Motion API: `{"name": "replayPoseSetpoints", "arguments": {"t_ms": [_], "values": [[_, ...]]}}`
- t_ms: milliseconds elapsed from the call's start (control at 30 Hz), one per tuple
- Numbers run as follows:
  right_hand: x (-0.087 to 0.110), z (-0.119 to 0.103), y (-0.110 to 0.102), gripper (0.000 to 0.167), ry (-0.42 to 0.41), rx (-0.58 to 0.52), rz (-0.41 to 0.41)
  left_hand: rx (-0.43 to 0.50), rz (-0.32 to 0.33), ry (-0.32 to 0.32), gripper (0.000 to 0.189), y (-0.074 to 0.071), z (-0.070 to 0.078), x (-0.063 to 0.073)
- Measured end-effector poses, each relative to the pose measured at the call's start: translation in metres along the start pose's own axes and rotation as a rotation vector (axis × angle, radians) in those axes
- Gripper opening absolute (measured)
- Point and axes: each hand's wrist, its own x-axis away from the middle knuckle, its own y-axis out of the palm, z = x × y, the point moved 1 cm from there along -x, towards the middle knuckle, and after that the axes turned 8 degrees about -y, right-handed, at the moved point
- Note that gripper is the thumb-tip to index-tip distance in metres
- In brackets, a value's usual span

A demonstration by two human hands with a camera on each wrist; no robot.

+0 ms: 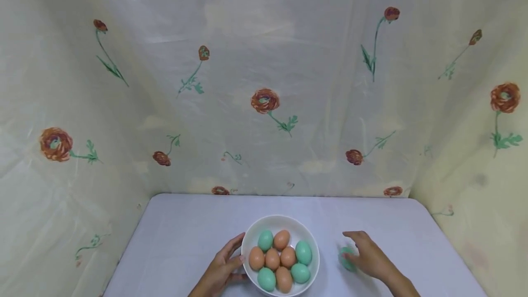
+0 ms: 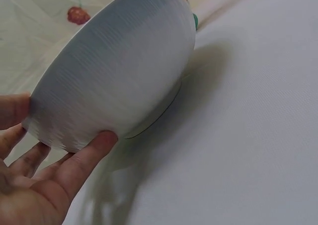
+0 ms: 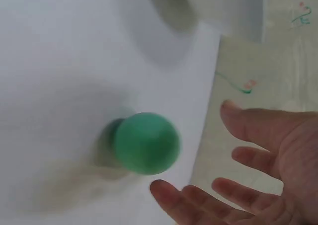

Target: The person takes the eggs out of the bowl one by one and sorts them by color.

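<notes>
While the left hand (image 1: 222,267) grips a round white bowl (image 1: 275,222) of orange-brown and green eggs (image 1: 272,259) at lower centre, the right hand (image 1: 369,260), spread and empty, is near a loose smooth green egg (image 3: 146,143) at the head view's lower right; a light, encircling grip should prevent rolling.

Premises: a small curtained booth; whether it stands in a home, studio or other building cannot be determined. Creased, slightly glossy cream sheeting (image 1: 243,19) hangs across the back and along both sides, printed with rust-red blossoms (image 1: 265,101) on green stems. Within it stands a white-topped table (image 1: 189,223) with rounded far corners, its rear edge close against the backdrop. The tabletop shows a fine texture in the left wrist view.
</notes>
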Motion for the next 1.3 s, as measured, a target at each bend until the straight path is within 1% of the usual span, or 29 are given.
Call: {"name": "replayPoseSetpoints", "arguments": {"t_ms": [100,167,267,400,567,667,767,900,1000,1133,1300], "values": [[-0.006,-0.014,-0.005,0.053,-0.021,0.010,0.065,-0.001,0.012,-0.008,0.070,0.000,0.001,0.001],[-0.011,-0.026,-0.007,0.052,-0.013,-0.010,0.079,-0.003,0.010,-0.005,0.070,0.000,0.001,0.001],[-0.016,-0.047,-0.009,0.051,-0.013,-0.071,0.077,-0.004,0.001,0.000,0.070,0.001,0.001,0.002],[-0.023,-0.073,-0.009,0.048,-0.060,-0.153,0.052,0.001,-0.012,0.009,0.071,0.001,0.001,0.003],[-0.034,-0.098,-0.006,0.046,-0.136,-0.219,-0.023,0.012,-0.013,0.008,0.069,0.002,0.000,0.002],[-0.042,-0.108,-0.002,0.046,-0.180,-0.249,-0.076,0.008,-0.003,0.004,0.069,0.001,0.000,0.001],[-0.050,-0.116,0.004,0.044,-0.207,-0.273,-0.135,0.005,0.009,0.001,0.070,0.000,0.000,0.000],[-0.061,-0.125,0.010,0.044,-0.223,-0.319,-0.208,0.006,0.002,0.009,0.069,-0.001,0.001,0.000],[-0.068,-0.130,0.014,0.047,-0.247,-0.347,-0.238,0.005,-0.006,0.009,0.069,-0.001,0.002,0.000],[-0.077,-0.134,0.020,0.050,-0.281,-0.367,-0.264,0.004,0.008,-0.016,0.069,-0.001,0.003,-0.001],[-0.087,-0.139,0.032,0.046,-0.264,-0.374,-0.314,-0.003,0.030,-0.036,0.070,0.001,0.003,0.000]]}}
